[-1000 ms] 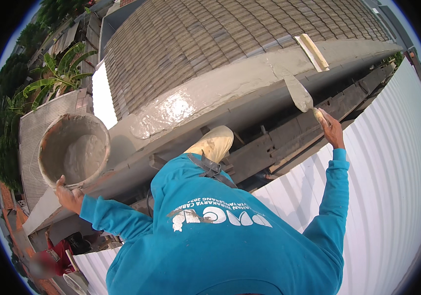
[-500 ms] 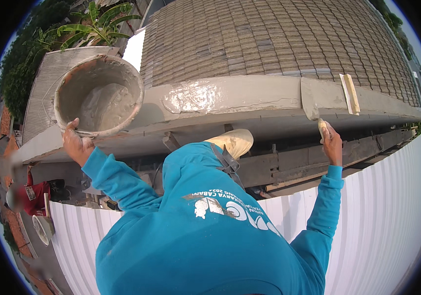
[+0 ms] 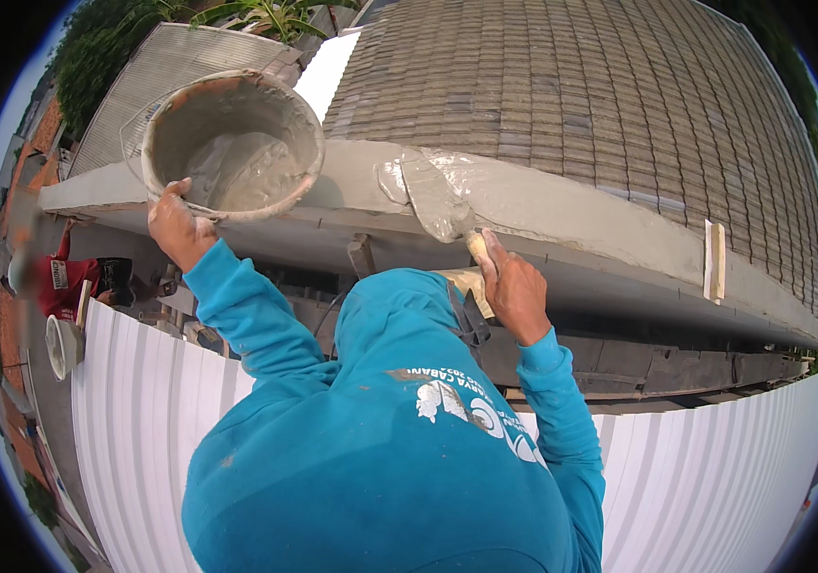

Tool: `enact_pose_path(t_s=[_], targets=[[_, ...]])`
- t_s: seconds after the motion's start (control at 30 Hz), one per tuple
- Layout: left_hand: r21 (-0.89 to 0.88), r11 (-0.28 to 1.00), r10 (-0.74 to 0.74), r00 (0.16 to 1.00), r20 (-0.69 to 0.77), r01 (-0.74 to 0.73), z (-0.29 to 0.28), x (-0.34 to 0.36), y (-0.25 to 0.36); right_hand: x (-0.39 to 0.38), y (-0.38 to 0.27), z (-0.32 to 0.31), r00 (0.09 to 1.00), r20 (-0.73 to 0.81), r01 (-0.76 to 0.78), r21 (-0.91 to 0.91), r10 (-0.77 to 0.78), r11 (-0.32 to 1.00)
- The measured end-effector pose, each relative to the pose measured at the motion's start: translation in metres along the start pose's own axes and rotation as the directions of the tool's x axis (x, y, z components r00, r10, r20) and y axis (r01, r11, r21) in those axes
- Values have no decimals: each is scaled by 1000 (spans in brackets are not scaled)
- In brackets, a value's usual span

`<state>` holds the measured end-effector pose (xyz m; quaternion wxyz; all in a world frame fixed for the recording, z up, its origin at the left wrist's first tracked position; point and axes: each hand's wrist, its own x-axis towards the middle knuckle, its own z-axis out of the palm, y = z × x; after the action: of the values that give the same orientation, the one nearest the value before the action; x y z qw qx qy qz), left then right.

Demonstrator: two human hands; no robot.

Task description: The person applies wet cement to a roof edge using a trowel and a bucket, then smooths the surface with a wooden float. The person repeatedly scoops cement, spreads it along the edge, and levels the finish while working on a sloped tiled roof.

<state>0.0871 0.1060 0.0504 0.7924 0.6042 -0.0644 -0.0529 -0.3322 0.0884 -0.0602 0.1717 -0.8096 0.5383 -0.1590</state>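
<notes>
Fingers of the right hand (image 3: 514, 286) clench the handle of a trowel (image 3: 436, 196), whose blade points up and left from the hand and lies flat on the wet mortar smear (image 3: 485, 186) along the concrete ledge (image 3: 619, 229); the arm is raised, wrist bent forward. Well to the left, the left hand (image 3: 180, 224) grips the rim of a mortar bucket (image 3: 232, 143), held up level with the ledge. Behind the ledge rises a tiled roof (image 3: 600, 95); below hangs white corrugated sheeting (image 3: 714, 477).
</notes>
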Motion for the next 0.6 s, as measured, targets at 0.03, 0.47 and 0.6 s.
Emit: enact_pose_path(t_s=[0.03, 0.47, 0.6], targets=[[7, 1000, -2, 1000, -13, 2, 1, -2, 1, 6, -4, 3, 1000, -12, 28, -10, -28, 1000], [-5, 999, 51, 994, -92, -52, 0, -10, -1, -11, 77, -57, 984, -137, 67, -310, -114, 948], [-4, 999, 35, 994, -103, -35, 1, -6, -5, 8, 59, -56, 980, -122, 111, -326, -158, 939]])
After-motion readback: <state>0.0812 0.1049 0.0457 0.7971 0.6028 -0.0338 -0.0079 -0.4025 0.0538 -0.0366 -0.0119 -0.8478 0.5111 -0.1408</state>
